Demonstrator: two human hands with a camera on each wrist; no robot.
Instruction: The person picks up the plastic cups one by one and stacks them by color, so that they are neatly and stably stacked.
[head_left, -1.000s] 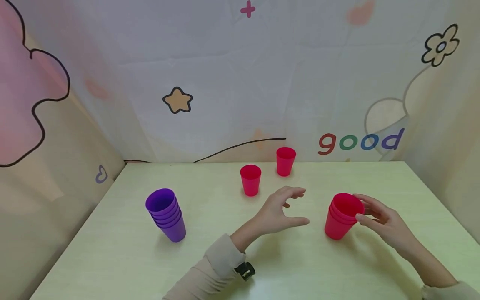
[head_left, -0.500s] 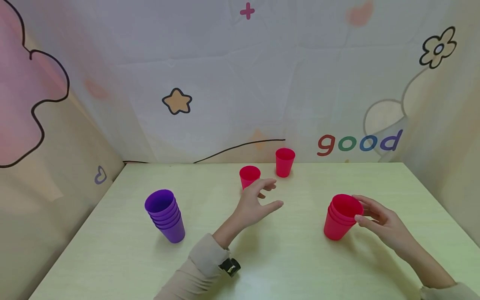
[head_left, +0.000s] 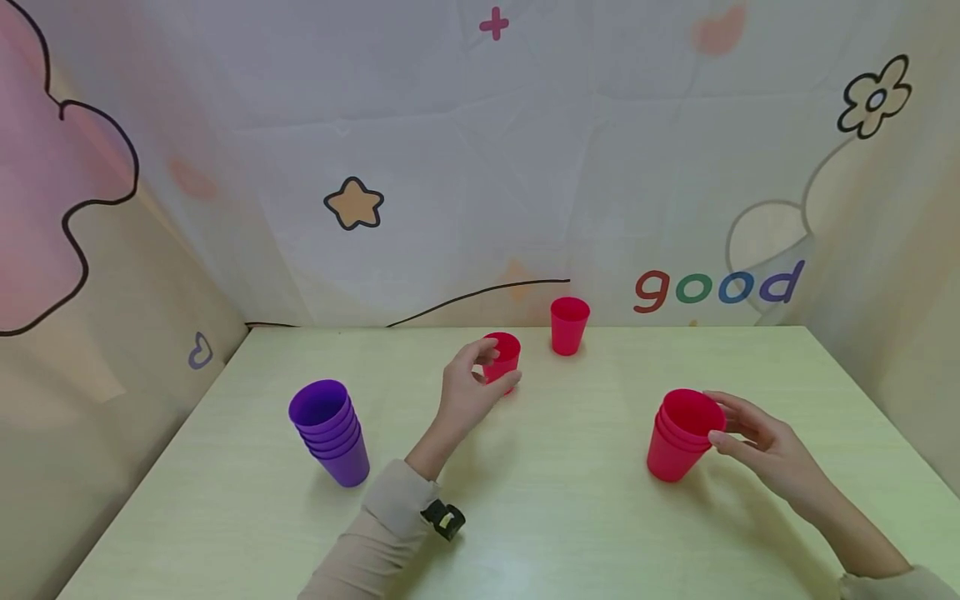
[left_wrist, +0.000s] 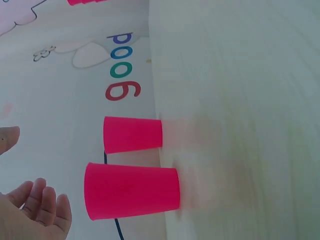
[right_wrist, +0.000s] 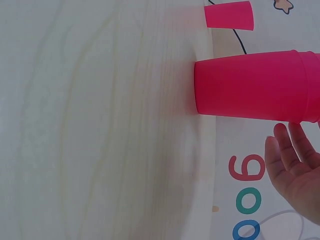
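Note:
My left hand (head_left: 467, 392) is beside a red cup (head_left: 504, 358) near the back middle of the table. Thumb and fingers are spread on its left side, in front of part of the cup. In the left wrist view, a gap shows between the fingers (left_wrist: 45, 202) and that cup (left_wrist: 132, 192). At the right, my right hand (head_left: 768, 446) holds the rim of a stack of red cups (head_left: 678, 450), thumb on the near side and forefinger behind. The right wrist view shows fingertips right at the upper part of the stack (right_wrist: 250, 86); its thumb is out of view.
Another red cup (head_left: 570, 327) stands at the back edge, right of the first. A stack of several purple cups (head_left: 337, 442) stands at the left on the pale table (head_left: 585, 533). A printed cloth (head_left: 450, 167) closes off the back and sides.
My left hand has moved left and slightly back, from the open table beside the red stack to the nearer single red cup. The right hand has stayed at the stack.

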